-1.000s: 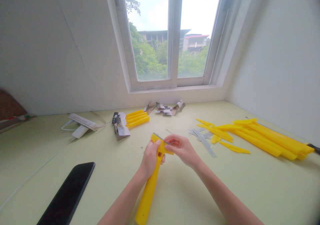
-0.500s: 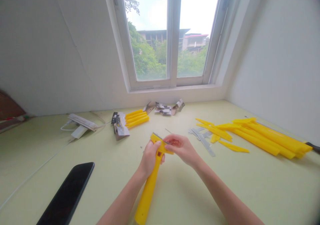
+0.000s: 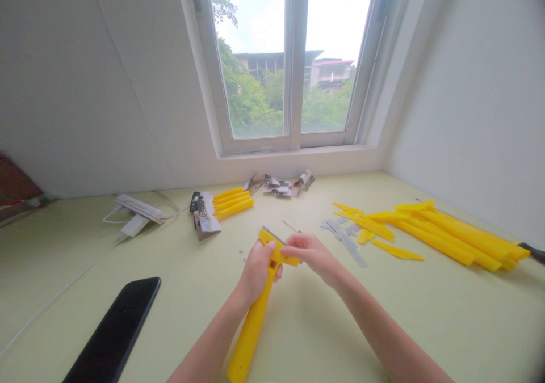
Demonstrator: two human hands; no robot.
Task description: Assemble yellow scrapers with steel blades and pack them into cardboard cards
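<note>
A yellow plastic scraper point(image 3: 254, 315) with a T-shaped head and a grey blade strip along its far edge slants across the table in front of me. My left hand point(image 3: 256, 269) is closed round its neck, thumb on top of the head. At the right end of the head, my right hand point(image 3: 309, 253) is closed, thumb and fingertips gripping the edge. Just behind those fingers shows a thin metal rod point(image 3: 289, 225); its near end is hidden by the hand. Tiny metal bits point(image 3: 241, 252) lie left of the head.
Yellow handles and long pieces point(image 3: 464, 235) pile up at right, beside grey metal strips point(image 3: 349, 243). More yellow handles point(image 3: 233, 202) with printed card point(image 3: 206, 215) lie at back left. A phone point(image 3: 114, 326), power strip point(image 3: 140, 207) and crumpled card point(image 3: 279, 185) are also on the table.
The scraper head has shifted slightly right and toward me. My right fingers have moved a little along the head's right end, and more of the thin rod shows.
</note>
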